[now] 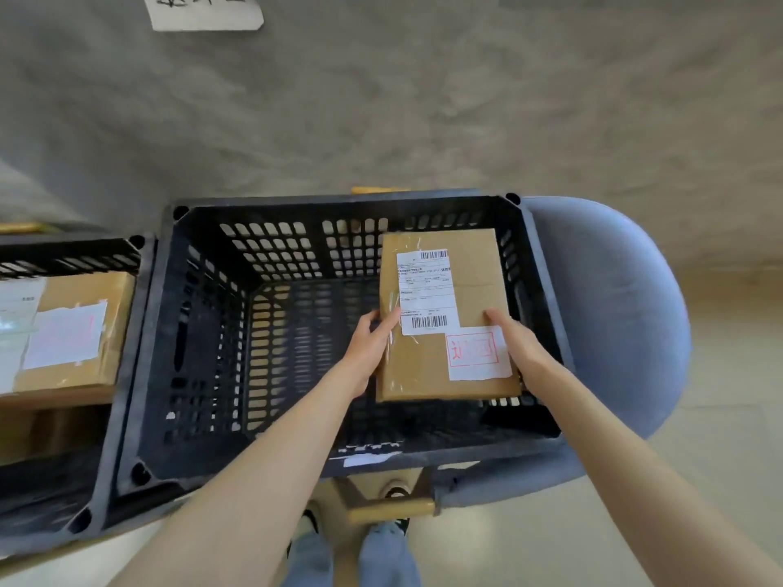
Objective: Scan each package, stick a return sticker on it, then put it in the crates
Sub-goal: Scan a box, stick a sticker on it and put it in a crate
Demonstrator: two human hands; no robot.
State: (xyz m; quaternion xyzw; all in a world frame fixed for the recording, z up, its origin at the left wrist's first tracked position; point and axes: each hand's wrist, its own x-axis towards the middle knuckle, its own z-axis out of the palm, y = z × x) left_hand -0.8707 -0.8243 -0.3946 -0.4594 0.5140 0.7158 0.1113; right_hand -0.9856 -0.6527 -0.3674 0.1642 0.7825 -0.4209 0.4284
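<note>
Grey floor, black crate (199, 341), brown package (440, 366) — white label, red-stamped sticker (476, 353) — fingers (390, 324) of both hands grasping it

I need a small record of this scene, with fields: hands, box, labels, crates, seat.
left hand: grips the left edge of the box
right hand: grips its right edge
box: cardboard, held over the right side of the crate, not yet set down
labels: shipping label and return sticker, both on top
crate: black, nothing visible inside
left crate: holds a second box
seat: crate rests on a blue chair
</note>
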